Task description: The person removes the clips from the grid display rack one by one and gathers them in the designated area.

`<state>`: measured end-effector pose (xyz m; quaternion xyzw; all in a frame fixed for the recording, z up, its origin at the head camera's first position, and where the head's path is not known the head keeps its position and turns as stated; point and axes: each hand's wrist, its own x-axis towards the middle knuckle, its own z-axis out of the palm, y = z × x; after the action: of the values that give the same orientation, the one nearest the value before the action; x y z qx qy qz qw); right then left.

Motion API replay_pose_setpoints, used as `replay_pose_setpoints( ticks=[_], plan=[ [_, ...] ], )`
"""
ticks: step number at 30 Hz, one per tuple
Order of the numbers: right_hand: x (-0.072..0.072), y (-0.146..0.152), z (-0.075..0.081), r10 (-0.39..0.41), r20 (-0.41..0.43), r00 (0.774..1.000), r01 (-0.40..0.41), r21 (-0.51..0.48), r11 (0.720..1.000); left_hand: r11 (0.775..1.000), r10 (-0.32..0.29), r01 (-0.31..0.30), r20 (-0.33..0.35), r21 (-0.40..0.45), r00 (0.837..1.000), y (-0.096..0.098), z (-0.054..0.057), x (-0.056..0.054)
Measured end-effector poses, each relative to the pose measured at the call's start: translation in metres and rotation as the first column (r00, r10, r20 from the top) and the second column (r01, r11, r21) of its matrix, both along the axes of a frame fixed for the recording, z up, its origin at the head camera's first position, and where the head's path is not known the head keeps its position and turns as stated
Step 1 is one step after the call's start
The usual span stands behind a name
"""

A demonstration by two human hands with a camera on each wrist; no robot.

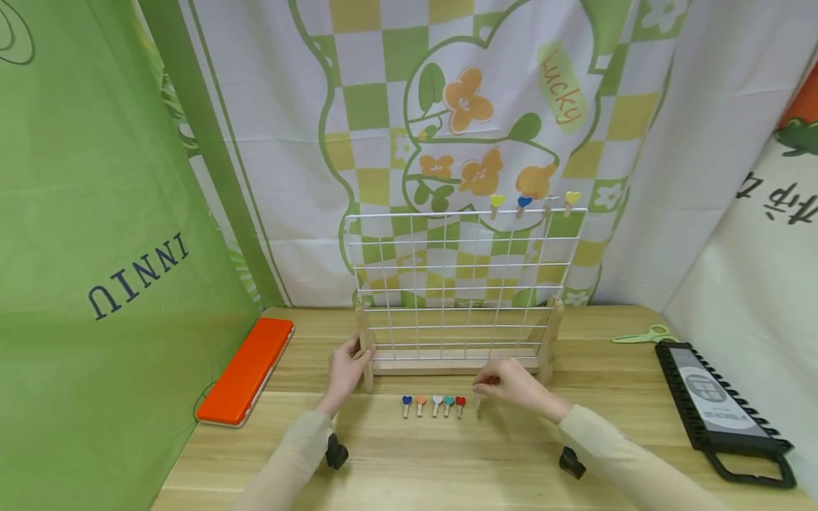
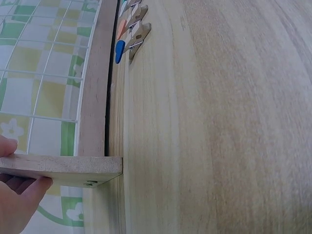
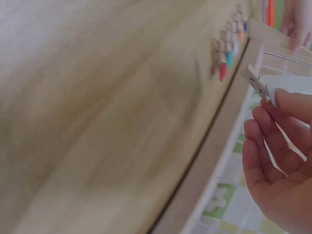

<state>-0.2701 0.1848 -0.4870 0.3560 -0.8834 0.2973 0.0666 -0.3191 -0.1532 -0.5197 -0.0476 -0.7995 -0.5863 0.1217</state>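
My left hand (image 1: 345, 372) holds the wooden side support of a white wire grid rack (image 1: 446, 287) at its left end. In the left wrist view, the thumb and a finger lie on opposite faces of that wooden support (image 2: 73, 165). My right hand (image 1: 514, 387) is just in front of the rack's base, pinching a small wooden clothespin (image 3: 256, 84) by its pale end. Left of it, several heart-topped clothespins stretch in a row on the table, from a blue one (image 1: 407, 402) to a red one (image 1: 460, 404).
Several clothespins, including a blue-hearted one (image 1: 524, 204), sit along the rack's top wire near its right end. An orange-red case (image 1: 246, 372) lies at the table's left. Green scissors (image 1: 645, 335) and a black-edged board with a handle (image 1: 722, 404) lie at the right.
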Motion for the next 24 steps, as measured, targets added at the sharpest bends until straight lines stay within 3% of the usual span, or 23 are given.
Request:
replay_pose_setpoints(
  ticks=[12,24],
  plan=[
    [-0.006,-0.003,-0.025,-0.012,0.189,0.982,0.013,-0.001,1.0,1.0,-0.007,0.007,0.009,0.001,1.0,-0.001,-0.001,0.0],
    [-0.012,-0.003,-0.033,-0.028,0.254,0.967,0.024,0.015,1.0,1.0,-0.008,0.008,0.004,-0.001,1.0,-0.001,0.0,0.001]
  ],
)
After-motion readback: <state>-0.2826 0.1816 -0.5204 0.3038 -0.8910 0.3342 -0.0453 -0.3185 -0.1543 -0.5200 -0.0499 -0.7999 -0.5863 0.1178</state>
